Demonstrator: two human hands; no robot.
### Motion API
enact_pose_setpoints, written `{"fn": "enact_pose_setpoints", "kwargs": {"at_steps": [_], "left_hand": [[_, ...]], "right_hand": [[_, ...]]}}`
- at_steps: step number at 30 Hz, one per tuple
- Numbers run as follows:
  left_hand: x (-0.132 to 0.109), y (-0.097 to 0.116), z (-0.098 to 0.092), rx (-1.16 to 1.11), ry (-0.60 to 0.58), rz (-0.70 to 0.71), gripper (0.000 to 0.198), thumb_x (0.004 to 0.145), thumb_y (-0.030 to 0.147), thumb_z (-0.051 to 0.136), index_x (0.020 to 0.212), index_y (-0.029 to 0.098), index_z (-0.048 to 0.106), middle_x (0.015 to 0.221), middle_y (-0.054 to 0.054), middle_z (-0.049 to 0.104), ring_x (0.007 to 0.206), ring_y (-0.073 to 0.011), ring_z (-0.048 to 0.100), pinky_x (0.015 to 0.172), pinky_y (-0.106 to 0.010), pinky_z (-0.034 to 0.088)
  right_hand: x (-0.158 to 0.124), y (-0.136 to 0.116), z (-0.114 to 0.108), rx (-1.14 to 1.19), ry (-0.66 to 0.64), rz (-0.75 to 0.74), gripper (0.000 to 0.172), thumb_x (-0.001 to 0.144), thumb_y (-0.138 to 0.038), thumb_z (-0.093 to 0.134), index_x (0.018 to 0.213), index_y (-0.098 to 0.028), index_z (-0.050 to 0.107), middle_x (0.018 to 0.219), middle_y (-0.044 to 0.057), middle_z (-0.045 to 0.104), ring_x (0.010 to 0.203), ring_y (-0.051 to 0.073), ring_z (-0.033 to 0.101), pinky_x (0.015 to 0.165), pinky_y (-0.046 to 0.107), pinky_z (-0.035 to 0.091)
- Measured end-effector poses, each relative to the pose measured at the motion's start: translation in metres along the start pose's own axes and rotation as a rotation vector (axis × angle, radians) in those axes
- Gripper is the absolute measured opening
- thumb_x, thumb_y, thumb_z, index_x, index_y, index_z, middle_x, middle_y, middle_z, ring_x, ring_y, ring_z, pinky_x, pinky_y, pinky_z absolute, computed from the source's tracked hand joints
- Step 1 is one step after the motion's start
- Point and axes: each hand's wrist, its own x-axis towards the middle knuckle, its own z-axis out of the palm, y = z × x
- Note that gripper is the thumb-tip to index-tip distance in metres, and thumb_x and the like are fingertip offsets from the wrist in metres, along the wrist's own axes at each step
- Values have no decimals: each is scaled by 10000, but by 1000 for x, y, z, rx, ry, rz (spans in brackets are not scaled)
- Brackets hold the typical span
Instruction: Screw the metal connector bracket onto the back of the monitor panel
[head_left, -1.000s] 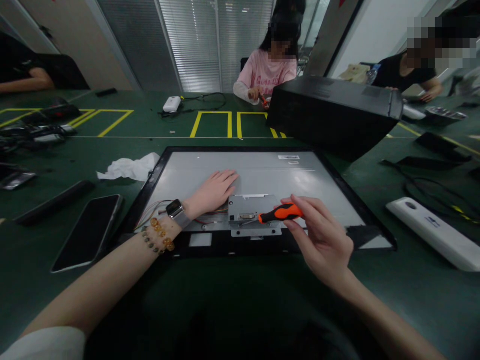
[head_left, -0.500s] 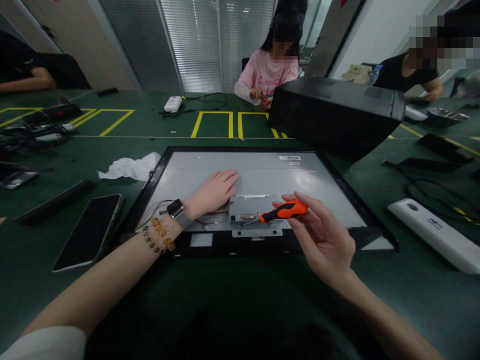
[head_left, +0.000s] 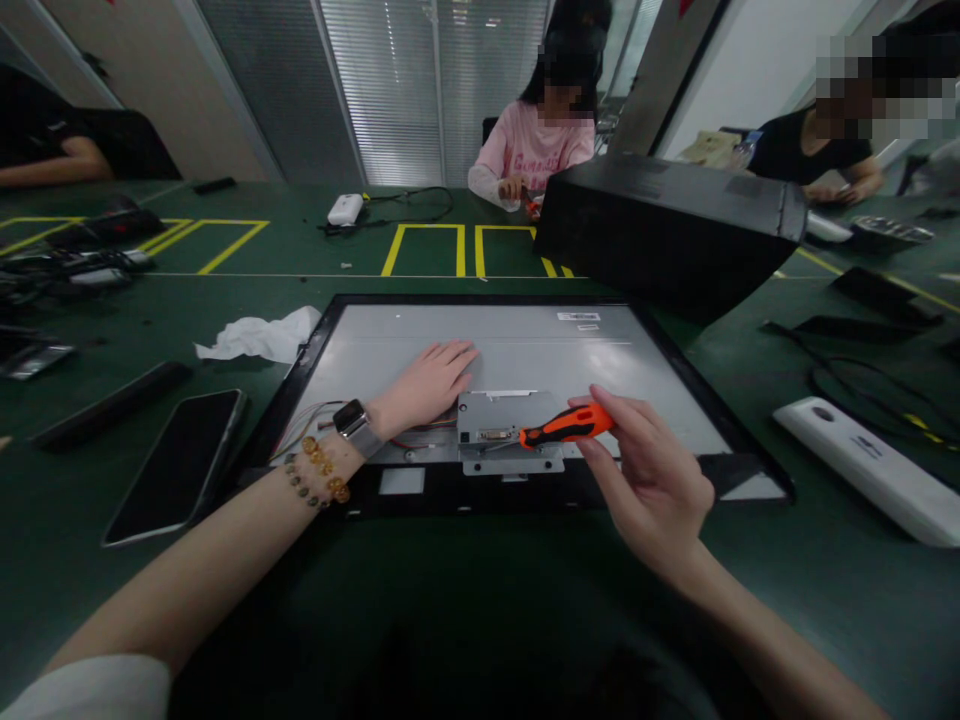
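A monitor panel [head_left: 525, 345] lies face down on the green table, its grey metal back showing inside a black frame. My left hand [head_left: 425, 381] rests flat on that back, fingers stretched out, just left of a small metal cover plate [head_left: 495, 415]. My right hand [head_left: 649, 475] pinches an orange-handled screwdriver [head_left: 566, 425]. The shaft points left and its tip sits at the plate's lower edge near a connector. A watch and bead bracelets are on my left wrist.
A black phone [head_left: 180, 460] and a dark bar [head_left: 109, 405] lie left of the panel, with crumpled white paper [head_left: 259, 335] behind. A black computer case [head_left: 667, 225] stands at the back right. A white casing [head_left: 870, 465] and cables lie right. Other people sit around the table.
The screwdriver handle has shifted a little between my right fingers, and the thumb has moved. My left hand has stayed flat in place.
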Motion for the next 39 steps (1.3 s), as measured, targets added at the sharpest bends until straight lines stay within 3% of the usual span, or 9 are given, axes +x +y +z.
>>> {"fn": "enact_pose_setpoints", "kwargs": {"at_steps": [3,6,12,19,22,26,33,39], "left_hand": [[0,1,-1,0,-4,-2,420,1017,299,286,1381,130,410,1474,-118,377,1349,-228,345,1116,-424,249],[0,2,-2,-1,-7,-7,422,1017,294,290,1380,118,413,1474,-124,375,1353,-229,338,1120,-416,241],[0,2,-1,-1,-3,-6,416,1017,294,296,1385,135,405,1477,-116,371,1348,-228,344,1115,-423,252],[-1,3,-3,1,-2,1,417,1014,289,292,1377,125,417,1470,-123,381,1338,-239,358,1111,-436,260],[0,3,-3,3,-2,-3,415,1013,283,300,1378,124,414,1467,-122,385,1331,-241,367,1110,-435,264],[0,3,-3,4,-4,-6,414,1010,277,319,1380,117,413,1466,-123,386,1330,-246,366,1112,-428,263],[0,3,-2,-2,-4,0,414,1014,279,305,1384,123,407,1473,-119,375,1340,-231,355,1117,-424,253],[0,1,0,-9,1,-9,421,1015,296,297,1388,132,402,1472,-115,377,1347,-234,344,1117,-427,249]], "right_hand": [[-4,1,1,86,-37,82,581,869,-65,534,1404,-267,430,1227,95,627,1083,239,616,947,471,491],[-4,1,0,91,-81,99,541,881,-93,522,1385,-278,458,1258,96,605,1097,248,607,937,482,494],[-1,2,1,-73,101,97,501,808,-82,644,1243,-329,606,1047,33,620,901,178,620,775,357,527],[-3,3,1,50,-5,128,559,868,-82,529,1385,-282,461,1230,81,619,1102,244,599,959,489,478],[-2,1,0,22,-21,111,528,861,-92,543,1345,-301,510,1211,71,614,1072,237,606,910,461,504],[-2,1,1,-19,86,84,480,817,-69,613,1219,-331,625,1066,39,624,948,195,622,782,367,537],[-3,0,1,33,27,120,520,868,-86,530,1354,-268,505,1200,88,646,1056,241,626,922,480,514],[0,1,0,-28,89,59,489,814,-75,627,1239,-318,613,1079,53,643,948,201,633,808,389,556]]}}
